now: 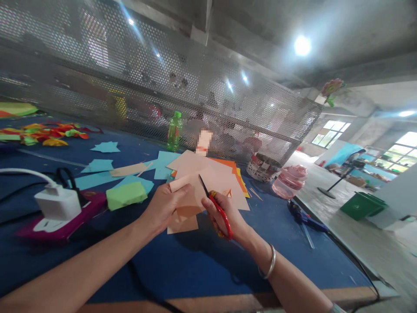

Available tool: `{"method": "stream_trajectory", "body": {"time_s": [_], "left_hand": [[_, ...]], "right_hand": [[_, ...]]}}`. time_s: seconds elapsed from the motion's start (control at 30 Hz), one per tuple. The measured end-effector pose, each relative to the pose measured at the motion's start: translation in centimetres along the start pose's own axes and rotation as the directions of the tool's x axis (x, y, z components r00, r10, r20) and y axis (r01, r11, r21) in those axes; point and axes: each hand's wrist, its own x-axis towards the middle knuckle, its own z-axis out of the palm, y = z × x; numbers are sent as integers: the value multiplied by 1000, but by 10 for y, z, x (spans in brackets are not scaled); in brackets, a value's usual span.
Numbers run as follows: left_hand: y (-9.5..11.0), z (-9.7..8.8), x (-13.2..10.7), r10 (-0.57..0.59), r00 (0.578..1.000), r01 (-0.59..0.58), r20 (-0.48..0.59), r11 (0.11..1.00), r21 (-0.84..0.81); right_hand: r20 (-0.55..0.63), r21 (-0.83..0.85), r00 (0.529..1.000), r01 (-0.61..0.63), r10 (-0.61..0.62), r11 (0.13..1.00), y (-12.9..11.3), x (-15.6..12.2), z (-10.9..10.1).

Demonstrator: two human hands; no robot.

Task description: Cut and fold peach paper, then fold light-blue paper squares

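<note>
My left hand (167, 204) pinches a piece of pale peach paper (179, 183) between thumb and fingers. In my right hand (228, 213) is a pair of red-handled scissors (223, 215), its dark blades pointing up and left beside that paper. Whether the blades touch the paper I cannot tell. Under and behind both hands lies a stack of peach sheets (215, 167), with orange sheets (224, 163) showing at its right edge. A smaller peach scrap (182, 225) sits below my left hand on the blue tabletop (156, 274).
Blue cut paper (106, 147) and a green piece (127, 195) lie left. A purple power strip (94, 208) with a white charger (57, 202) stands near left. A green bottle (175, 132), a tub (262, 167), a pink container (289, 180) and a blue glue gun (304, 216) surround the stack.
</note>
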Motion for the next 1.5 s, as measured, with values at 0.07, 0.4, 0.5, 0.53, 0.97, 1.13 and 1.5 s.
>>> {"method": "stream_trajectory", "body": {"time_s": [0.07,0.4,0.5,0.53,0.97,1.13,1.5], "left_hand": [[2,1,-1,-15,1000,15,-20,1000,-14],[2,1,0,-65,997,66,35,997,-43],[1,1,-1,-79,996,81,48,996,-45],[1,1,-1,-79,995,82,58,996,-45],[-6,-2,1,-81,988,92,128,993,-77],[-2,0,-2,-96,986,106,138,992,-62],[-5,-1,0,-107,984,116,140,991,-63]], "right_hand": [[12,-32,999,30,-29,999,1,-1,-2],[31,-71,991,132,-130,989,-3,-3,-5],[31,-53,991,131,-130,990,-4,-4,-5],[27,-47,992,124,-123,991,-3,-3,-5],[-51,-50,992,110,-113,993,6,0,-3],[-60,-53,992,108,-111,993,5,0,-2],[-56,19,998,11,-10,1000,2,-1,2]]}}
